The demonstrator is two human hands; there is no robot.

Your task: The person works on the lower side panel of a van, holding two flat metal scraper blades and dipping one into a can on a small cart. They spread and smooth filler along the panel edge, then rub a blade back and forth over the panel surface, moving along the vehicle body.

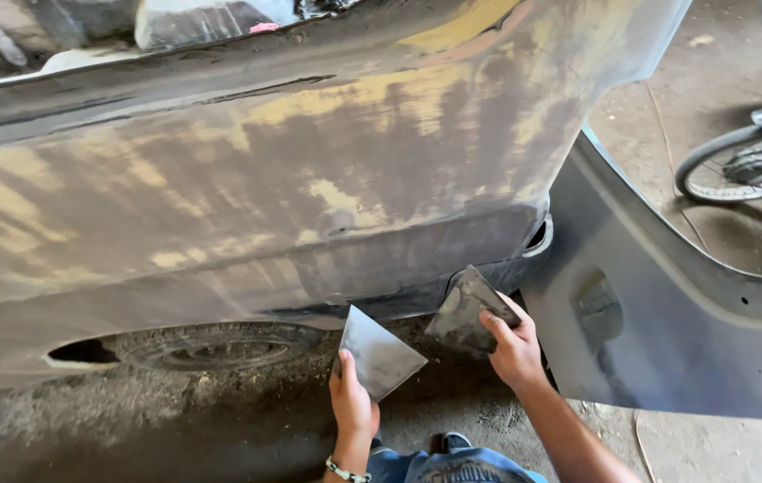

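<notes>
- Head view: I am looking down at a car body panel [246, 188] that is carrying broad patches of yellowish filler over dark sanded metal; it is filling most of the frame.
- My left hand [351, 401] is gripping a flat grey spreader blade [381, 356] by its lower corner, with the thumb lying along one edge; the blade is pointing up towards the panel's lower edge but, as far as I can see, is not touching it.
- My right hand [513, 349] is closing round a second, darker scraper [468, 309], fingers pressing on its face; its top edge is sitting at or just beside the panel's bottom corner, and I cannot tell whether it is in contact.
- Both blades are looking greyish and smeared; I am not seeing a clear fresh bead of filler on either.
- Progress, as I am judging it: filler is already lying across much of the upper and middle panel in streaky, uneven bands, so spreading appears well under way; the lower strip near the wheel arch is showing mostly bare dark surface and seems left to do.
- A tyre [215, 346] is showing beneath the panel, a loose grey fender [667, 331] is leaning at the right, and a bicycle wheel [743, 165] is standing on the dirt floor [175, 420] beyond.
</notes>
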